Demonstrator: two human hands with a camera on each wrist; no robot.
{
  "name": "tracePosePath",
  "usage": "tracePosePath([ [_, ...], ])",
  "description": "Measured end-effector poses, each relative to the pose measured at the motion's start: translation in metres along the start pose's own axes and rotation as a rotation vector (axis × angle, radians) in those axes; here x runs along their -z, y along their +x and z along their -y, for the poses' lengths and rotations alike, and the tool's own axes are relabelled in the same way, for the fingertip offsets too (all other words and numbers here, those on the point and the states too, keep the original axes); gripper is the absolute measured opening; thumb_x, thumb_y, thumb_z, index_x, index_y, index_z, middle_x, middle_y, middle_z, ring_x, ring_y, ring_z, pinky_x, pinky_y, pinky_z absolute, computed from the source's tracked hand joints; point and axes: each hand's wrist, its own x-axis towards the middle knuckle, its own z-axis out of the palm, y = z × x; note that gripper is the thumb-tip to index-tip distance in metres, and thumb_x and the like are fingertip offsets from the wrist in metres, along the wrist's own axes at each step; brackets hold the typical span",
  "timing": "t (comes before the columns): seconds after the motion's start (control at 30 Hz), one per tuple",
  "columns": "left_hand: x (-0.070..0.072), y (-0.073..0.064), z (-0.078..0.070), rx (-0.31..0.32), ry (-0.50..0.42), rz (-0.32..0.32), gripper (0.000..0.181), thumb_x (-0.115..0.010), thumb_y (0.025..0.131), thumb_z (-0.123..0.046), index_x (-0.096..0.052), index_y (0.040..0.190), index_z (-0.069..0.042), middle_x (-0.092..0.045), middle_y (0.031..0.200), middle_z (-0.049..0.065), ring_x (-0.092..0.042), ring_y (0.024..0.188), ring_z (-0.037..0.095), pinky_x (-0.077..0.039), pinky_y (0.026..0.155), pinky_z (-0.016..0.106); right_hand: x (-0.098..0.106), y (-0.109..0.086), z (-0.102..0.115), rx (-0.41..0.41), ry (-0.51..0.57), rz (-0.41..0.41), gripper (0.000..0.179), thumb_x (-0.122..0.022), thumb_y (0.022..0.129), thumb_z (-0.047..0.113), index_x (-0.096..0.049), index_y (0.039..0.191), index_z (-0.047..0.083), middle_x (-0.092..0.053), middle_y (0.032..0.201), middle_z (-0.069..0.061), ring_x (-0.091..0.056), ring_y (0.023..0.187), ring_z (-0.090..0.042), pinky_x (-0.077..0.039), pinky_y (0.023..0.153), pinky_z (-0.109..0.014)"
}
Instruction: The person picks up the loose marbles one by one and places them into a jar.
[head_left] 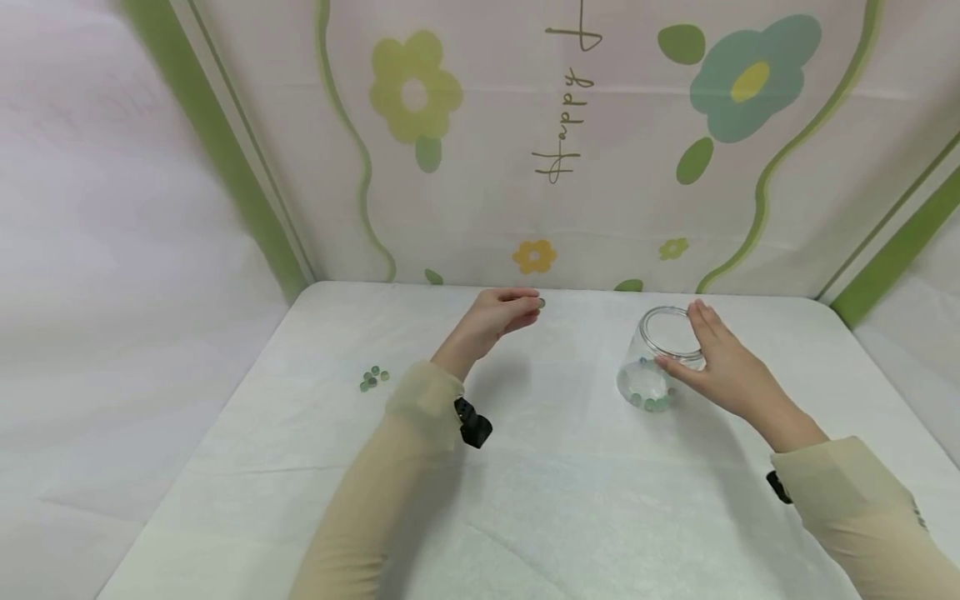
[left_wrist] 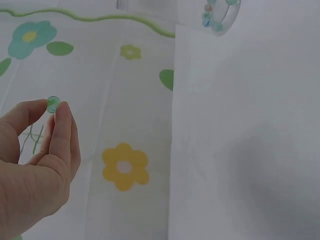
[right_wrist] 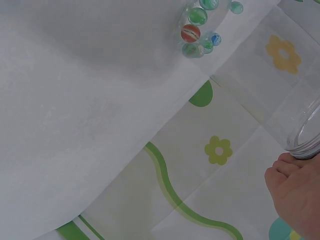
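My left hand (head_left: 491,321) pinches a green glass marble (left_wrist: 53,104) between thumb and fingertips, raised over the far part of the table. On the right, a clear glass jar (head_left: 632,367) stands upright with its mouth uncovered. My right hand (head_left: 723,371) holds the jar near its rim, the thumb at the front and the fingers at the back right. Several marbles (right_wrist: 197,16) lie at the jar's bottom, mostly green, with a red one (right_wrist: 190,33) and a blue one (right_wrist: 216,38) among them. In the right wrist view the fingers (right_wrist: 285,167) touch the rim.
Several loose green marbles (head_left: 373,378) form a small cluster on the left of the white-covered table (head_left: 525,500). A flower-printed cloth (head_left: 480,200) rises behind the table's far edge. White sheets with green bands hang at both sides.
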Motion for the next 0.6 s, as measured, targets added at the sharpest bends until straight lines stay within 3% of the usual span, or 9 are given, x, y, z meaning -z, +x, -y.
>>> tracePosePath([
  [0.13,-0.023,0.001,-0.002,-0.007,0.023,0.035,0.032,-0.059,0.095,-0.01,-0.057,0.125,0.001,-0.056,0.131,0.015,-0.056,0.124,0.028,-0.049,0.105,0.031,0.001,0.0,0.0,-0.001,0.002,0.002,0.1,-0.05,0.092,0.058,0.001,0.151,-0.004,0.003,0.159,-0.023,-0.002,0.147,-0.042,-0.021,0.107,-0.072],
  [0.37,-0.064,0.003,-0.003,-0.025,0.064,0.057,0.027,-0.062,0.093,-0.011,-0.064,0.117,-0.001,-0.064,0.121,0.013,-0.064,0.114,0.024,-0.055,0.095,0.026,0.001,0.0,0.001,-0.006,-0.002,0.003,0.1,-0.05,0.092,0.058,0.001,0.151,-0.004,0.002,0.159,-0.023,-0.002,0.147,-0.042,-0.021,0.107,-0.071],
  [0.6,-0.094,0.007,0.0,-0.035,0.058,0.046,0.02,-0.065,0.091,-0.012,-0.068,0.108,-0.002,-0.068,0.111,0.011,-0.067,0.106,0.024,-0.055,0.095,0.031,0.001,0.001,0.001,-0.012,-0.001,0.009,0.1,-0.05,0.092,0.059,0.002,0.151,-0.004,0.004,0.159,-0.023,-0.002,0.147,-0.043,-0.021,0.107,-0.072],
])
